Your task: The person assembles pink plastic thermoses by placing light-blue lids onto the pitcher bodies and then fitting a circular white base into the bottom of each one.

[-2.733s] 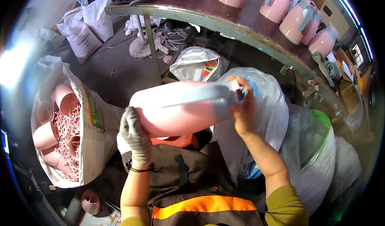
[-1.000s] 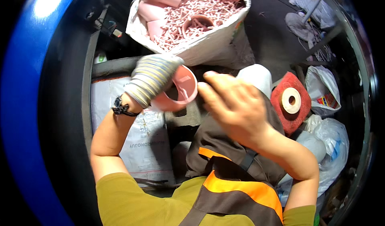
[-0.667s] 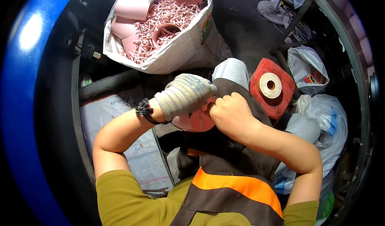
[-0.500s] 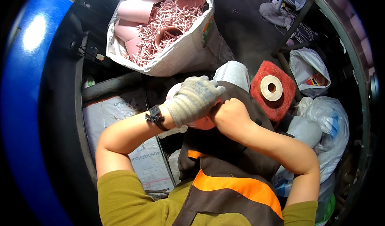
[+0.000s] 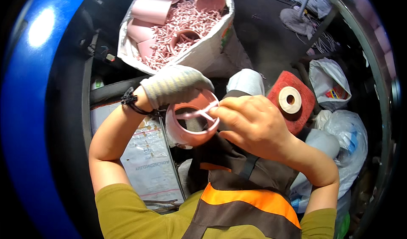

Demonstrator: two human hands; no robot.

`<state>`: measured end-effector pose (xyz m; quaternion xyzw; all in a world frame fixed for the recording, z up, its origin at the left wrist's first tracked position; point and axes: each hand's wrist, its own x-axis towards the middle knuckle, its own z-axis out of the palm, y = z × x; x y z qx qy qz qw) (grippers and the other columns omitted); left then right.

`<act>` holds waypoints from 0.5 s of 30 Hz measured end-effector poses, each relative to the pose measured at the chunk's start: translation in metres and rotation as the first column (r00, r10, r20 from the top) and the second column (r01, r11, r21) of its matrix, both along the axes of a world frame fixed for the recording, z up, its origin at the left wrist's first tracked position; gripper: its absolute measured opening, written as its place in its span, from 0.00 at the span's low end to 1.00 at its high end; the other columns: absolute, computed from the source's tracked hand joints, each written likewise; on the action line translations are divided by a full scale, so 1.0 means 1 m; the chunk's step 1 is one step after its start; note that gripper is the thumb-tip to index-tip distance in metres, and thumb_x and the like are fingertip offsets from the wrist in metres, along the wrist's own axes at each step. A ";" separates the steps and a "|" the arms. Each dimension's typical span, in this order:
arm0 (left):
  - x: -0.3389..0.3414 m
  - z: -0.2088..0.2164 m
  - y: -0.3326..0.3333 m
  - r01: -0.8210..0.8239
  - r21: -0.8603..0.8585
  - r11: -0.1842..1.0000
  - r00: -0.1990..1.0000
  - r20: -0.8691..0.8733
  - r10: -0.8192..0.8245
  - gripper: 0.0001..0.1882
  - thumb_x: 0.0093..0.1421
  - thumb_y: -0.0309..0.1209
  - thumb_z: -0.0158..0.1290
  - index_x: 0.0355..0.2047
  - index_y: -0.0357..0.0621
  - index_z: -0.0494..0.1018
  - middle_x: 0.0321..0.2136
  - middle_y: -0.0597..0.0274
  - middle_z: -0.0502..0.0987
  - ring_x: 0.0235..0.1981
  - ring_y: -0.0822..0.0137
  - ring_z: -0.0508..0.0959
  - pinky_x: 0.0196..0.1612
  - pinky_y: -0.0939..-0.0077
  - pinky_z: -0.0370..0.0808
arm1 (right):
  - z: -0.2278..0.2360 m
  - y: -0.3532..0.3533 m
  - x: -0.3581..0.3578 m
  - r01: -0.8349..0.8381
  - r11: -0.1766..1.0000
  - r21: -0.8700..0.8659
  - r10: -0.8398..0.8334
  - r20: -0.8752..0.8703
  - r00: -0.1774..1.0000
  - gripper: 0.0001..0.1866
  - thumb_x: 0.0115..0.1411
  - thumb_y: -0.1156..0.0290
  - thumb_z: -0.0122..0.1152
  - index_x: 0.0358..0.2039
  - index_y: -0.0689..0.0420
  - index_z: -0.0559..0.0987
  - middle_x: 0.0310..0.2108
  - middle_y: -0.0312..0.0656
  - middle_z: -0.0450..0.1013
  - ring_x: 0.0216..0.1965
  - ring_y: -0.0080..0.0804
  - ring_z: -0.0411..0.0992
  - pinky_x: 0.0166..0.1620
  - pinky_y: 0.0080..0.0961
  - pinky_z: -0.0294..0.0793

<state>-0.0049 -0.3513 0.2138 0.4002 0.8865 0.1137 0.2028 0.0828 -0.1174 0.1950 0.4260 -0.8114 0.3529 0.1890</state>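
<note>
My left hand (image 5: 177, 84), in a striped knit glove, is closed round a hollow pink cup-shaped piece (image 5: 190, 138) above my lap, its round mouth tilted toward me. Thin pink branching strips (image 5: 196, 114) lie across that mouth. At the right side of the rim, my bare right hand (image 5: 256, 126) pinches one end of the strips between thumb and fingers. Whether the strips are still joined to the piece cannot be made out.
Ahead stands a white woven sack (image 5: 195, 61) with pink cup-shaped pieces (image 5: 150, 11) and many short pink sticks (image 5: 190, 20). On the right are a red pad (image 5: 295, 80) bearing a cream ring (image 5: 290, 100), a white bag (image 5: 320, 76) and clear plastic bags (image 5: 349, 131). A flat carton (image 5: 152, 171) lies left.
My left hand has turned and shifted left, bringing the mouth of the pink piece into view. My right hand has opened out from a fist-like shape into a pinch on the strips.
</note>
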 end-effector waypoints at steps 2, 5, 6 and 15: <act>0.005 0.008 0.036 0.067 -0.094 0.993 0.989 0.141 -0.053 0.13 0.55 0.34 0.54 0.41 0.47 0.78 0.33 0.52 0.80 0.37 0.50 0.79 0.40 0.65 0.75 | -0.005 0.003 0.003 0.008 0.989 0.150 0.014 -0.147 0.989 0.16 0.49 0.68 0.63 0.40 0.52 0.76 0.37 0.32 0.72 0.37 0.29 0.72 0.42 0.28 0.71; 0.000 -0.004 0.064 0.183 -0.055 0.982 0.952 0.259 -0.163 0.14 0.56 0.33 0.54 0.42 0.44 0.77 0.35 0.49 0.79 0.38 0.49 0.78 0.41 0.67 0.75 | -0.008 0.022 0.008 -0.018 0.994 0.109 0.020 -0.014 1.000 0.13 0.47 0.72 0.69 0.35 0.53 0.78 0.30 0.36 0.75 0.31 0.33 0.74 0.35 0.29 0.72; 0.001 -0.002 0.065 0.087 0.101 0.991 0.979 0.175 -0.104 0.14 0.56 0.32 0.55 0.42 0.43 0.77 0.36 0.49 0.79 0.38 0.48 0.78 0.41 0.66 0.75 | -0.010 0.028 0.010 -0.008 0.998 0.067 0.006 0.031 1.000 0.11 0.48 0.72 0.68 0.34 0.54 0.78 0.29 0.37 0.75 0.30 0.33 0.74 0.34 0.29 0.72; 0.046 -0.018 0.104 0.391 -0.016 0.920 0.811 -0.467 -0.352 0.14 0.56 0.45 0.56 0.22 0.51 0.78 0.23 0.66 0.74 0.24 0.60 0.77 0.25 0.65 0.72 | -0.019 0.098 0.020 0.331 0.928 0.172 -0.372 0.374 0.849 0.08 0.55 0.66 0.63 0.25 0.56 0.78 0.23 0.40 0.74 0.27 0.38 0.74 0.30 0.33 0.71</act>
